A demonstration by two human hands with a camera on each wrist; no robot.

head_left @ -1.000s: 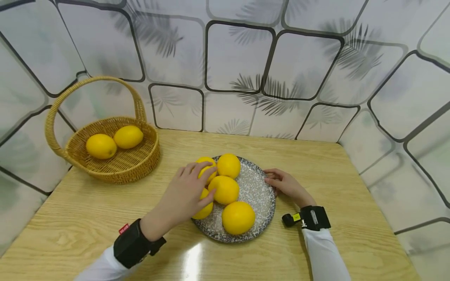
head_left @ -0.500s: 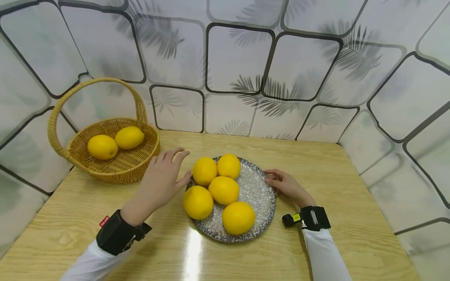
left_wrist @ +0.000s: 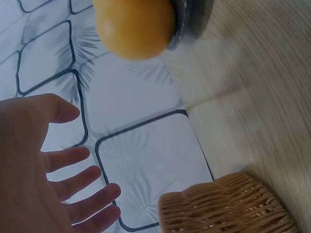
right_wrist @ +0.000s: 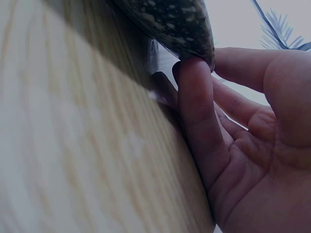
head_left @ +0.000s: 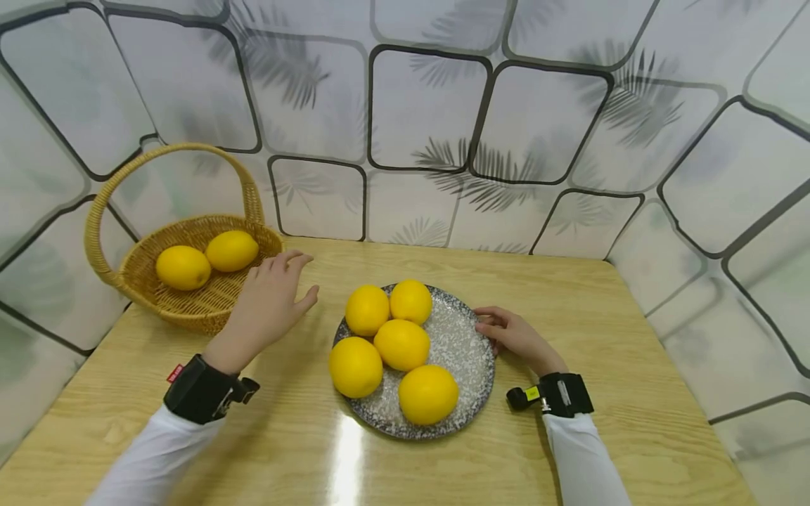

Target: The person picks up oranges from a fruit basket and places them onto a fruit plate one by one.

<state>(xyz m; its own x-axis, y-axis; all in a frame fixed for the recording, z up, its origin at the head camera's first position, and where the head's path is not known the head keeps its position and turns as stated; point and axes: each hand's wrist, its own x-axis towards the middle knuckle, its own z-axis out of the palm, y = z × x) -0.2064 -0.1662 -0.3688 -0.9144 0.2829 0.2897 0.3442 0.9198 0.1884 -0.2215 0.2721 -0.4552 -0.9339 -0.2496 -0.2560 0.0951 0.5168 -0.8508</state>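
Observation:
My left hand (head_left: 264,301) hovers over the table between the wicker basket (head_left: 190,320) and the plate, overlapping the basket's right side in the head view. Its fingers are spread and nothing is in them; the left wrist view shows the empty palm. At the plate's right edge, my right hand (head_left: 514,337) pinches the rim of the speckled grey plate (head_left: 465,351). In the right wrist view one fingertip sits under the dark rim (right_wrist: 180,29) and another against its outer side. Several yellow lemons (head_left: 428,395) lie on the left and front of the plate.
Inside the basket sit two more lemons (head_left: 183,268), under a tall arched handle (head_left: 190,146). A patterned wall (head_left: 430,105) stands behind the wooden table (head_left: 538,281), with another at each side.
My left hand has left the lemons at the plate's left side, empty, and moved left towards the basket. The right hand has stayed at the plate's rim. The lemons have stayed in place.

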